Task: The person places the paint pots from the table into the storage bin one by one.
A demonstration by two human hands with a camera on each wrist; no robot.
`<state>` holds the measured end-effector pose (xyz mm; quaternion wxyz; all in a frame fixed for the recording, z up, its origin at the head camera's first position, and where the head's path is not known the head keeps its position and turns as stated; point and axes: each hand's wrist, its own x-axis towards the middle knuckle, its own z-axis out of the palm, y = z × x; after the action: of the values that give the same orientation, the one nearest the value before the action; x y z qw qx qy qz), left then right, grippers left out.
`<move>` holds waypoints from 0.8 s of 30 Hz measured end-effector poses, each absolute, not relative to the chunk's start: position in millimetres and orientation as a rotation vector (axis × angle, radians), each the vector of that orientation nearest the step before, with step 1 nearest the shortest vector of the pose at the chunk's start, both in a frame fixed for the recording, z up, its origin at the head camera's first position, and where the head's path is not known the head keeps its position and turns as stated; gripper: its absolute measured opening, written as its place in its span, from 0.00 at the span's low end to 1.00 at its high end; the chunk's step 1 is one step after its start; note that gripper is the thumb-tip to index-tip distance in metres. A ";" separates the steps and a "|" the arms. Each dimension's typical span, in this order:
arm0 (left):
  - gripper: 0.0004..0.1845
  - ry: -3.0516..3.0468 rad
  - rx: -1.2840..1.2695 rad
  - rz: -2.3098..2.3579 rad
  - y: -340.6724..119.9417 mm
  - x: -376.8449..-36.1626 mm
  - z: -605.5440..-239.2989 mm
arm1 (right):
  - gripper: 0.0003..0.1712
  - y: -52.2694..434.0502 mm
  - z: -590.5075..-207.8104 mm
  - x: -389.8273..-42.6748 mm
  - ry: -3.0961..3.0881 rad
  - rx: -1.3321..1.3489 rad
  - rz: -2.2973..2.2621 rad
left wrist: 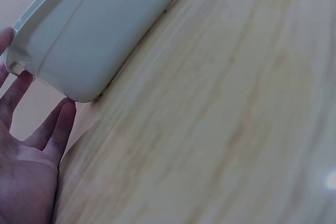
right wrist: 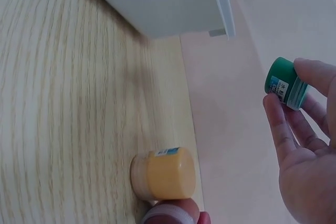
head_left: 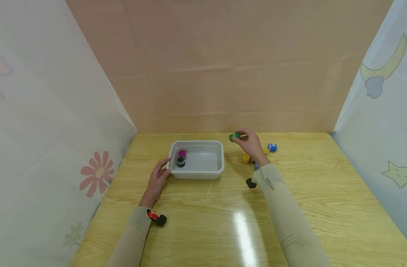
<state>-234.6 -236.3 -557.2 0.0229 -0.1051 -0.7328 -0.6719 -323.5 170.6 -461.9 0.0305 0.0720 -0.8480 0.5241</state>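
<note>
A green-lidded jar (head_left: 234, 137) is pinched at the fingertips of the right hand (head_left: 251, 145), raised beside the white tub (head_left: 220, 163); the left hand (head_left: 157, 181), fingers straight, touches the tub's corner.

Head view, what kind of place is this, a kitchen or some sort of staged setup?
Likely a staged tabletop booth: a wooden table walled in by a plain backdrop and cartoon-printed side curtains.
</note>
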 end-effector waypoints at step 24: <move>0.26 -2.274 -0.330 -2.070 -234.8 -232.2 -557.1 | 0.26 148.5 -443.7 -314.4 -2.589 0.333 1.635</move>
<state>-232.2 -234.8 -557.1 0.0244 -0.1066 -0.7352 -0.6690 -314.4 148.5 -443.7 0.0309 0.1082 -0.8402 0.5305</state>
